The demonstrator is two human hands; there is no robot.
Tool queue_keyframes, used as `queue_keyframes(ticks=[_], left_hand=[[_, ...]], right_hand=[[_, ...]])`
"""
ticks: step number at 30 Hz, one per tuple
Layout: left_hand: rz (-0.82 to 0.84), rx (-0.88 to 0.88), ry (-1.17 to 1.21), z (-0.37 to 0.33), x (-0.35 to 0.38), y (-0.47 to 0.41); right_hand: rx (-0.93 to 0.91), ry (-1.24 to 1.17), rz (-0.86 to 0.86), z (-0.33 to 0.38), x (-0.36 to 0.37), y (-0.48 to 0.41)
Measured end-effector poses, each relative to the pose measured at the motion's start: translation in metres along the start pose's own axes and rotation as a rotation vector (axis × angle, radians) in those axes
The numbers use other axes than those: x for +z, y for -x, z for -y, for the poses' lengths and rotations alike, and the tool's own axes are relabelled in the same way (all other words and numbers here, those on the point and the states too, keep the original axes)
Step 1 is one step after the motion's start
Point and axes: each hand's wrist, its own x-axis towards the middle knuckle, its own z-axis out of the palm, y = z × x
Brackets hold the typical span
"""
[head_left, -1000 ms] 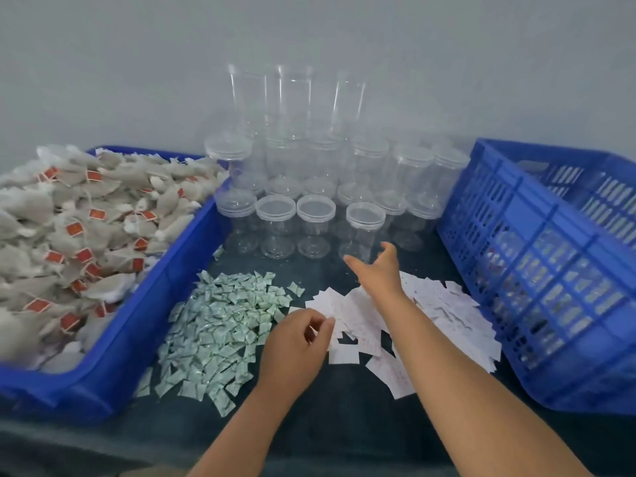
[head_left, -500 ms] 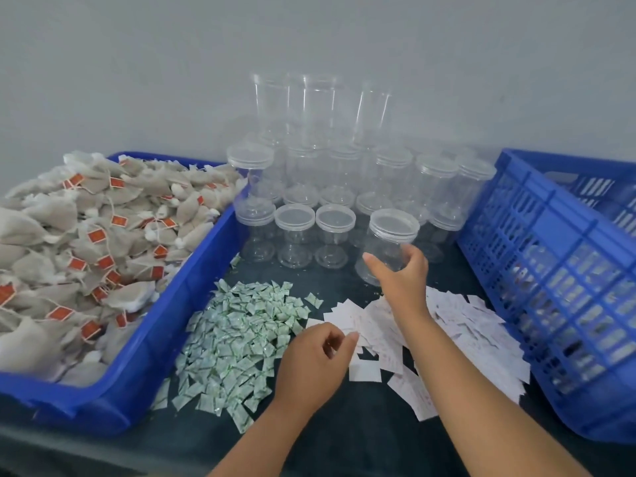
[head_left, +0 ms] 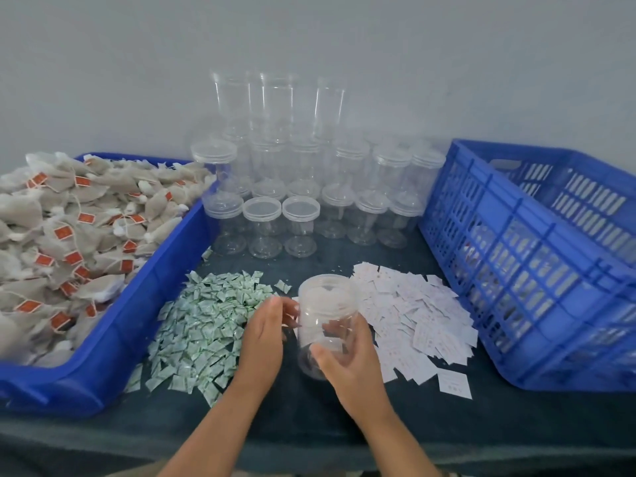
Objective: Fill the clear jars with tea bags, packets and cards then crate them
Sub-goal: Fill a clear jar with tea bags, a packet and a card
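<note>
While the right hand (head_left: 347,359) curls its fingers and thumb round one clear jar (head_left: 325,321), held tilted just above the table (head_left: 309,425) between the two loose piles, I log the stock as follows: held jar, nothing visible inside, lid on or off I cannot tell; left hand (head_left: 265,335), fingers bent toward the jar's left side, something small and pale at the fingertips, perhaps a card, but whether it is pinched I cannot tell; green packets (head_left: 206,321), one spread heap, left of the jar; white cards (head_left: 413,315), one spread heap, right of the jar; tea bags (head_left: 69,235), heaped high in the blue tray (head_left: 113,339) at far left; lidded jars (head_left: 265,218), stacked rows at the back against the wall, all looking empty; blue crate (head_left: 516,270) at right, contents hidden behind its slats. My judgement on progress: early in this jar's cycle, since it has yet to take bags, packets and a card, be closed and go into the crate, and the many empties behind suggest most of the job remains
</note>
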Motion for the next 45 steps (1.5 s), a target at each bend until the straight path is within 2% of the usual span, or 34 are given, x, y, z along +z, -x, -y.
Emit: queue_keyframes(ticks=[2, 4, 7, 9, 11, 14, 19, 21, 23, 26, 28, 31, 34, 35, 38, 42, 45], left_hand=[[-0.011, 0.084, 0.038, -0.02, -0.009, 0.001], [0.146, 0.221, -0.005, -0.044, -0.022, -0.005], [0.543, 0.353, -0.418, -0.079, -0.032, -0.008], [0.62, 0.47, -0.721, -0.089, -0.027, -0.001], [0.58, 0.537, -0.831, -0.091, -0.021, 0.01], [0.445, 0.531, -0.821, -0.089, -0.015, 0.024], [0.132, 0.325, -0.716, -0.083, 0.0, 0.039], [0.076, 0.202, -0.731, -0.085, 0.002, 0.042], [0.169, 0.132, -0.807, -0.086, -0.006, 0.041], [0.409, 0.185, -1.023, -0.096, -0.025, 0.037], [0.404, 0.182, -1.031, -0.104, -0.033, 0.033], [0.231, 0.125, -0.781, -0.111, -0.039, 0.027], [0.052, -0.114, -0.218, -0.104, -0.044, 0.017], [0.029, -0.156, -0.173, -0.099, -0.045, 0.014], [0.033, -0.188, -0.435, -0.065, -0.043, 0.01], [0.081, -0.251, -0.715, -0.015, -0.036, 0.006], [0.108, -0.099, -0.944, 0.008, -0.026, 0.01]], right_hand=[[0.012, 0.037, 0.067, -0.001, 0.001, 0.001], [0.029, 0.041, 0.158, 0.0, 0.003, 0.003], [-0.011, 0.083, 0.259, -0.002, 0.004, 0.006], [-0.043, 0.113, 0.251, 0.001, 0.003, 0.005], [-0.072, 0.129, 0.241, 0.004, 0.001, 0.002], [-0.135, 0.174, 0.219, 0.003, 0.002, 0.002], [-0.151, 0.339, 0.093, 0.002, 0.007, 0.008], [-0.183, 0.404, 0.031, 0.003, 0.009, 0.01], [-0.207, 0.389, 0.016, 0.003, 0.01, 0.012], [-0.22, 0.341, 0.043, 0.0, 0.008, 0.013], [-0.211, 0.338, 0.041, 0.002, 0.008, 0.014], [-0.218, 0.264, -0.052, 0.006, 0.007, 0.012], [-0.113, 0.06, -0.128, 0.008, 0.002, 0.009], [-0.078, -0.008, -0.141, 0.007, 0.0, 0.008], [-0.006, -0.157, -0.17, 0.003, -0.006, 0.008], [0.026, -0.216, -0.209, 0.002, -0.006, 0.005], [0.028, -0.223, -0.207, 0.0, -0.004, 0.004]])
